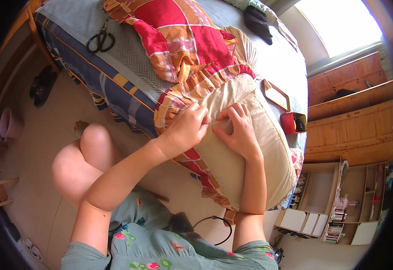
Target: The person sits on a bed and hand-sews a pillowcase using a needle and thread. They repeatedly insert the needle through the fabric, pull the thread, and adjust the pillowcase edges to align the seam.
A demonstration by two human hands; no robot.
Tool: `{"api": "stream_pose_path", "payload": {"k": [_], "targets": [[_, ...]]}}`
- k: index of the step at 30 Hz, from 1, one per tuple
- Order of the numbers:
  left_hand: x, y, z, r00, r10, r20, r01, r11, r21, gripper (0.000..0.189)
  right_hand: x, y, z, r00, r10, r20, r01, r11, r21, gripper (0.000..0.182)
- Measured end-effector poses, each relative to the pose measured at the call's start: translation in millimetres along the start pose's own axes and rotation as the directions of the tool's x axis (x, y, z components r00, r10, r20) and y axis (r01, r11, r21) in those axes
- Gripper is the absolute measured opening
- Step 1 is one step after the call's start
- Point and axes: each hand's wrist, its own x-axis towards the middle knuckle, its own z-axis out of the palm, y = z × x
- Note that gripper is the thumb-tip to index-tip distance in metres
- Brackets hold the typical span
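Observation:
A beige fabric cushion point(250, 101) with a patchwork ruffle point(203, 79) in red and orange lies on the near edge of the bed. My left hand point(188, 128) is over its left side, thumb pressed to curled fingers. A thin white thread point(152, 82) trails from the bed cover to that hand, and a fine pale line shows at its fingertips; a needle is too small to make out. My right hand point(238, 130) rests on the beige cloth with thumb and forefinger apart. The undersides of its fingers are hidden.
Black-handled scissors point(100, 41) lie on the grey woven bed cover point(128, 44). Patchwork fabric point(183, 30) is bunched beyond the cushion. To the right are a shallow tray point(276, 95) and a red box point(292, 123). My bent knees point(81, 155) are beside the bed.

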Motion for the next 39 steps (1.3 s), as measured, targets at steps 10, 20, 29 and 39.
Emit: {"api": "stream_pose_path", "payload": {"k": [10, 20, 29, 39], "targets": [[-5.1, -2.7, 6.3, 0.999, -0.025, 0.045, 0.024, 1.0, 0.014, 0.012, -0.1, 1.0, 1.6, 1.0, 0.002, -0.005, -0.002, 1.0, 0.003, 0.033], [-4.8, -4.1, 4.9, 0.996, -0.058, 0.074, 0.054, 0.997, 0.054, 0.01, -0.2, 2.1, 3.0, 1.0, -0.003, -0.009, 0.003, 1.0, -0.008, 0.033], [-4.1, 2.3, -0.2, 0.99, -0.101, 0.099, 0.097, 0.994, 0.051, 0.01, -0.5, 2.6, 2.6, 1.0, 0.0, 0.007, 0.0, 1.0, -0.017, 0.034], [-3.2, -3.1, 8.0, 0.994, -0.085, 0.061, 0.082, 0.995, 0.047, 0.009, 0.4, 1.5, 1.4, 1.0, -0.011, 0.02, 0.011, 1.0, -0.014, 0.033]]}}
